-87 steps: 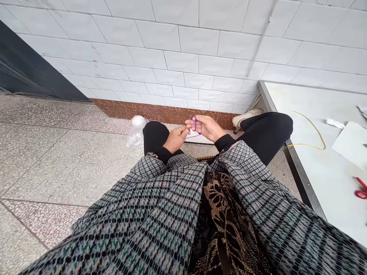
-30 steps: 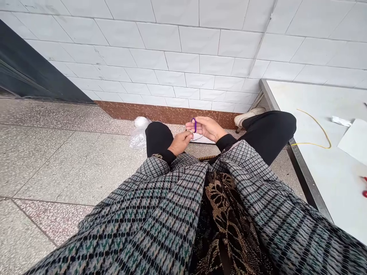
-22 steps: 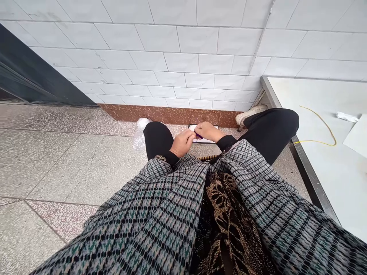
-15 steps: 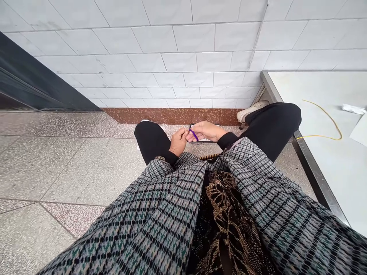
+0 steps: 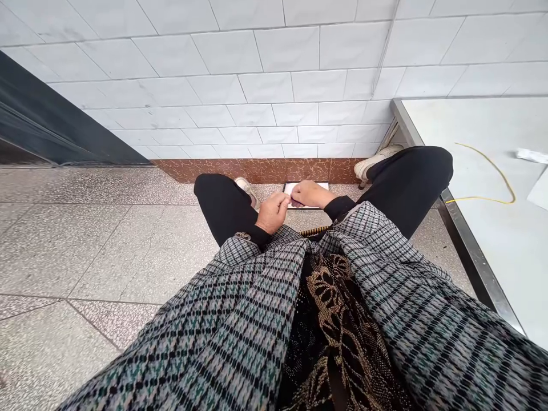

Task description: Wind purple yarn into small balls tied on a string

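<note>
The purple cord is at twelve o'clock, mostly hidden at my right hand's curled fingers. My left hand presses thumb and fingers together; I cannot tell what they pinch. Toward two o'clock, a yellow cord lies on the desk.

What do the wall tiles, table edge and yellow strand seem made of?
The wall tiles look like glazed ceramic: white, faintly glossy. The table edge seems bare metal: grey, dully shining. The yellow strand could be cord or plastic-coated wire; its smooth curve fits both.
</note>
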Motion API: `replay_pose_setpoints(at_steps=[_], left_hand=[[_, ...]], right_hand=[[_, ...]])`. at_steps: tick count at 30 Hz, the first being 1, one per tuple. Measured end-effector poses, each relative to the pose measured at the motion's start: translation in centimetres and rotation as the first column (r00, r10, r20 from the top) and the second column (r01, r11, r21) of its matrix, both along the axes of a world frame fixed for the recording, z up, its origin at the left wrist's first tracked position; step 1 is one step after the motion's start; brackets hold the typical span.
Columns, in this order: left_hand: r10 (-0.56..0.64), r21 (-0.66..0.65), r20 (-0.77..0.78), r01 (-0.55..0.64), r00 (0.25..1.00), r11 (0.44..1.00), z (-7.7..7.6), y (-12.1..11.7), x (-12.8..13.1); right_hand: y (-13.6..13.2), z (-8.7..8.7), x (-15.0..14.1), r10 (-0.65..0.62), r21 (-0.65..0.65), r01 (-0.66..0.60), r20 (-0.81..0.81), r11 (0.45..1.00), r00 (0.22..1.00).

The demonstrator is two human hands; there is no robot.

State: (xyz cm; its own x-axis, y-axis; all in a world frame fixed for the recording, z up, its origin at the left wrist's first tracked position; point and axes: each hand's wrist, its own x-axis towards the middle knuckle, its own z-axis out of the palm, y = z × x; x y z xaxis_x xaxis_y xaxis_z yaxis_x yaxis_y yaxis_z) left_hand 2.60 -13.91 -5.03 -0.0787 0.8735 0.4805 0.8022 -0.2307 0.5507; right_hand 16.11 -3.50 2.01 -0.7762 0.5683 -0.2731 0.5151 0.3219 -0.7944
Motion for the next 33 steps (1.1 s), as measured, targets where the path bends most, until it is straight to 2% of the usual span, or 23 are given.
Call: replay_pose_setpoints(at_steps=[1, 2, 3, 5, 7, 9, 10, 12, 14, 16, 17, 18, 19, 20, 22, 24, 26, 27, 29, 31, 32, 33], left_hand=[[0.053, 0.029, 0.045, -0.054, 0.998, 0.998, -0.1, 0.1, -0.2], [0.091, 0.036, 0.102, -0.095, 0.991, 0.995, -0.3, 0.2, -0.4], [0.119, 0.022, 0.166, -0.124, 0.979, 0.992, -0.5, 0.3, -0.5], [0.147, -0.063, 0.278, -0.135, 0.949, 0.989, -0.9, 0.5, -0.5], [0.1, -0.185, 0.319, -0.041, 0.942, 0.982, -1.2, 0.6, -0.1], [-0.058, -0.276, 0.288, 0.141, 0.956, 0.951, -1.1, 0.5, 0.6], [-0.159, -0.304, 0.258, 0.236, 0.953, 0.923, -0.9, 0.5, 1.0], [-0.305, -0.32, 0.191, 0.352, 0.933, 0.88, -0.3, 0.2, 1.5], [-0.304, -0.276, 0.136, 0.331, 0.943, 0.902, 0.4, -0.1, 1.8], [-0.173, -0.17, 0.107, 0.189, 0.979, 0.967, 0.9, -0.4, 1.5], [-0.083, -0.103, 0.107, 0.094, 0.991, 0.99, 1.0, -0.5, 1.3], [0.004, -0.041, 0.119, 0.001, 0.993, 0.999, 1.0, -0.5, 0.9], [0.077, 0.005, 0.141, -0.078, 0.987, 0.997, 0.9, -0.5, 0.6], [0.133, 0.031, 0.171, -0.14, 0.976, 0.99, 0.7, -0.4, 0.3], [0.199, 0.023, 0.245, -0.211, 0.949, 0.977, 0.1, -0.2, -0.3], [0.211, -0.057, 0.314, -0.203, 0.926, 0.977, -0.6, 0.1, -0.5], [0.141, -0.189, 0.336, -0.08, 0.931, 0.979, -1.1, 0.3, -0.3], [0.061, -0.258, 0.328, 0.027, 0.943, 0.966, -1.2, 0.3, 0.0], [-0.17, -0.363, 0.287, 0.272, 0.943, 0.891, -1.1, 0.3, 0.7], [-0.351, -0.395, 0.227, 0.415, 0.909, 0.82, -0.6, 0.0, 1.4], [-0.375, -0.378, 0.195, 0.422, 0.906, 0.824, -0.2, -0.1, 1.6], [-0.352, -0.341, 0.166, 0.389, 0.921, 0.856, 0.2, -0.2, 1.7]], right_hand=[[-0.2, 0.2, 0.2, 0.053, -0.129, -0.052, 0.002, 0.99, 0.999], [-0.4, 0.4, 0.4, 0.074, -0.286, -0.084, -0.045, 0.954, 0.996], [-0.5, 0.6, 0.6, 0.05, -0.433, -0.102, -0.13, 0.896, 0.99], [-0.6, 0.8, 0.8, -0.12, -0.609, -0.107, -0.32, 0.786, 0.94], [-0.5, 0.8, 0.6, -0.305, -0.658, -0.083, -0.453, 0.749, 0.838], [-0.3, 0.6, 0.3, -0.402, -0.64, -0.024, -0.511, 0.768, 0.76], [-0.2, 0.4, 0.1, -0.416, -0.607, 0.023, -0.516, 0.794, 0.748], [0.1, -0.1, -0.2, -0.386, -0.467, 0.144, -0.476, 0.872, 0.79], [0.2, -0.4, -0.3, -0.281, -0.211, 0.215, -0.363, 0.954, 0.888], [0.1, -0.4, -0.2, -0.136, 0.02, 0.141, -0.179, 0.99, 0.974], [0.0, -0.3, 0.0, -0.071, 0.043, 0.076, -0.094, 0.996, 0.993], [-0.1, -0.2, 0.1, -0.015, -0.017, 0.015, -0.04, 1.0, 0.999], [-0.3, 0.0, 0.3, 0.017, -0.138, -0.021, -0.033, 0.99, 0.999], [-0.4, 0.2, 0.4, 0.029, -0.282, -0.045, -0.061, 0.959, 0.998], [-0.6, 0.5, 0.6, -0.029, -0.527, -0.07, -0.176, 0.847, 0.984], [-0.7, 0.7, 0.6, -0.137, -0.651, -0.101, -0.305, 0.752, 0.942], [-0.7, 0.7, 0.4, -0.24, -0.681, -0.123, -0.413, 0.721, 0.879], [-0.7, 0.7, 0.3, -0.277, -0.668, -0.119, -0.455, 0.734, 0.846], [-0.6, 0.5, 0.0, -0.316, -0.587, -0.044, -0.495, 0.808, 0.81], [-0.4, 0.3, -0.2, -0.283, -0.385, 0.098, -0.46, 0.918, 0.842], [-0.4, 0.3, -0.2, -0.241, -0.226, 0.158, -0.406, 0.961, 0.882], [-0.3, 0.4, -0.1, -0.192, -0.05, 0.186, -0.325, 0.981, 0.926]])
